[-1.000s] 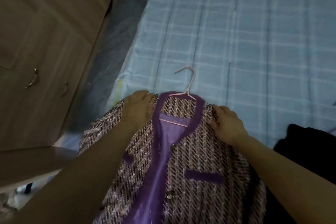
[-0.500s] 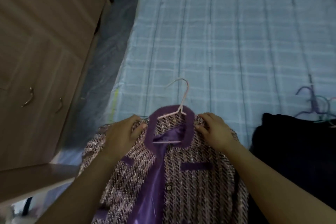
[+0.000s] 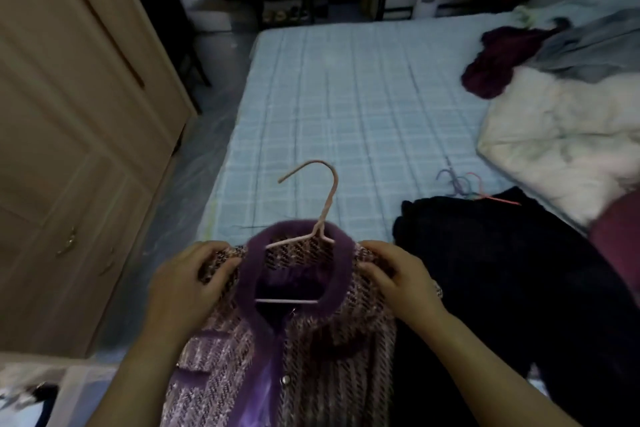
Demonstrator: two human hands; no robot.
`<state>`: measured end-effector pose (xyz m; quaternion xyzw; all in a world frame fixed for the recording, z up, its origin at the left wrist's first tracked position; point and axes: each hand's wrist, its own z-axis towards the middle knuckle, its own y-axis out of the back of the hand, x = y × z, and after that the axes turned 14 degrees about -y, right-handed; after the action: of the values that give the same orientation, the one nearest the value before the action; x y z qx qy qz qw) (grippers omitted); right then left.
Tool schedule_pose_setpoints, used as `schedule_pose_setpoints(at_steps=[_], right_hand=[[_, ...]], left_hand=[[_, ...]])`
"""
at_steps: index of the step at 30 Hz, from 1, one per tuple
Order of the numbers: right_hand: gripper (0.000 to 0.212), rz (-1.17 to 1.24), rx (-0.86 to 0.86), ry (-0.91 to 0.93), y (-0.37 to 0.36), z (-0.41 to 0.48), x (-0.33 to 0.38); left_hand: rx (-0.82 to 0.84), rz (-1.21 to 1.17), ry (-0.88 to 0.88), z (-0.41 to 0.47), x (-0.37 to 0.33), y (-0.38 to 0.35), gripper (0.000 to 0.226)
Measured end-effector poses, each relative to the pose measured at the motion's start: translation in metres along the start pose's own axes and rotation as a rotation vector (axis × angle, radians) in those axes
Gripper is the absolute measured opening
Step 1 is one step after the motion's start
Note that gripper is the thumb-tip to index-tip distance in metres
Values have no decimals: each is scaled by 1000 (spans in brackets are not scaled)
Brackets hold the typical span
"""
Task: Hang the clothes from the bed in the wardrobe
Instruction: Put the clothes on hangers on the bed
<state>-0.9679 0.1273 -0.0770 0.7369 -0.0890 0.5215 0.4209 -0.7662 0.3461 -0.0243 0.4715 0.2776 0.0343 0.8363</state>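
A purple tweed jacket with a purple collar hangs on a pink hanger, whose hook points up and away from me. My left hand grips the jacket's left shoulder, and my right hand grips its right shoulder. I hold the jacket up in front of me at the near end of the bed, which has a light blue checked sheet. The wooden wardrobe stands at the left with its doors closed.
A black garment lies on the bed at the right, with several coloured hangers beyond it. A white duvet, a dark red garment and grey cloth sit at the far right. A narrow floor strip runs between bed and wardrobe.
The jacket on its hanger has come up off the bed in both hands. My view has tilted upward, bringing the far end of the bed and room into sight.
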Motion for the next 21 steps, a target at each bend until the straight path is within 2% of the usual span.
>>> schedule_pose_setpoints(at_steps=[4,8,11,15,21], right_hand=[[20,99,-211,-1,46,-105,16],[23,191,-408,19,88,-198,34],[21,212,-511,26,116,-247,35],[30,194,-655,40,152,-299,32],[28,15,-927,60,230,-362,21]], left_hand=[[-60,85,-226,-35,-90,51,38],[-122,59,-402,-48,-170,100,34],[-114,-1,-459,-51,-217,111,35],[-101,-91,-539,-57,-262,104,34],[-75,-300,-566,-55,-341,68,26]])
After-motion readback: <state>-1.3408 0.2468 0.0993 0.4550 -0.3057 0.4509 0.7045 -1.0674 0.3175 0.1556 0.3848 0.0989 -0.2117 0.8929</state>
